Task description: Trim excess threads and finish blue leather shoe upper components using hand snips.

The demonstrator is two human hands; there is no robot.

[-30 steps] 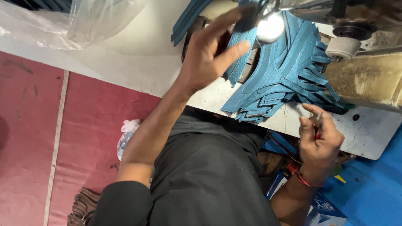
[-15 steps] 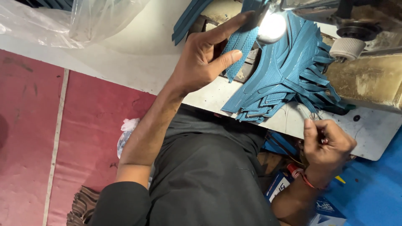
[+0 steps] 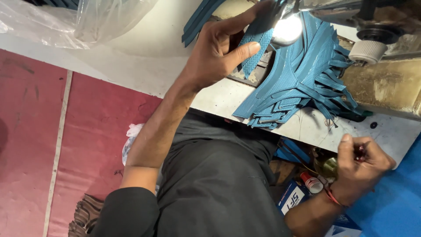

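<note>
The white work table runs across the top of the view, worn and stained where it meets the sewing machine, whose yellowed body sits at the far right under a bright lamp. A white knob stands on the machine beside the light. Below the table edge the floor is dull red with a pale stripe, and a clear plastic bag lies at the table's upper left. Blue sheeting fills the lower right corner, with a small red-and-white cup and a printed box near the person's dark-clothed lap.

A heap of teal cut pieces fans out on the table just under the lamp. The left hand reaches up to it — thumb and fingers pinch one teal strip at the heap's left edge, the index finger stretched toward the lamp. The right hand hangs off the table's near edge, fingers curled together around a small dark object I cannot make out.

Against half a second ago, the left hand keeps its pinch on the strip with little shift, while the right hand has dropped lower and drawn away from the table — it is now clear of the heap.
</note>
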